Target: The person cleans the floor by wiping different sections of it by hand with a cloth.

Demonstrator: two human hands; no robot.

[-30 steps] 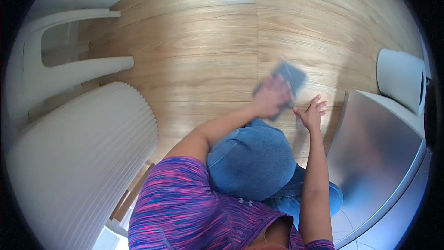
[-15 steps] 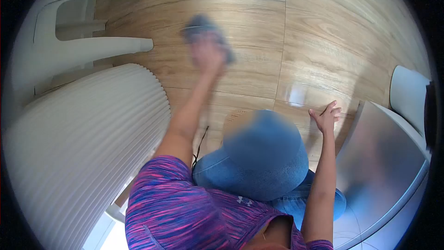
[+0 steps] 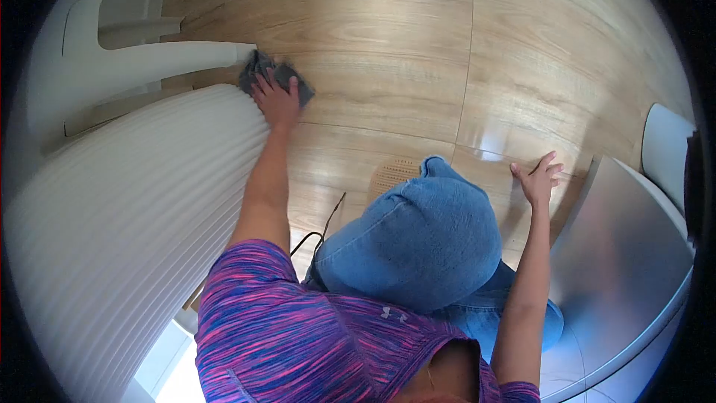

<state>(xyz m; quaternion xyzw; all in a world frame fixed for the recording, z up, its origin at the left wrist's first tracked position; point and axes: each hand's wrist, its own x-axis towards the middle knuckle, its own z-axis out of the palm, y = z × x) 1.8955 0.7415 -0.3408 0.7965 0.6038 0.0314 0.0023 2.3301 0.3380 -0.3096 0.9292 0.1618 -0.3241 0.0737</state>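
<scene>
My left hand (image 3: 277, 103) holds a crumpled dark grey cloth (image 3: 300, 83) down on the wood-look floor, its fingers spread over the top. The cloth lies right at the end of a white chair leg (image 3: 179, 54) and close to a ribbed white panel (image 3: 149, 164). On the other side of my bent knee (image 3: 418, 242), my right hand (image 3: 538, 179) is open with fingers apart, low over the floor near a shiny grey curved panel (image 3: 619, 254). Nothing is in it.
A tan perforated shoe (image 3: 393, 174) shows in front of my knee. A thin black cord (image 3: 328, 220) hangs beside my leg. At the far right stands a pale rounded object (image 3: 662, 145). Light reflects off the floor tiles (image 3: 388, 30).
My left hand has swept the cloth left and slightly nearer, from the middle of the floor to the chair leg. My right hand keeps its pose; the view has shifted slightly.
</scene>
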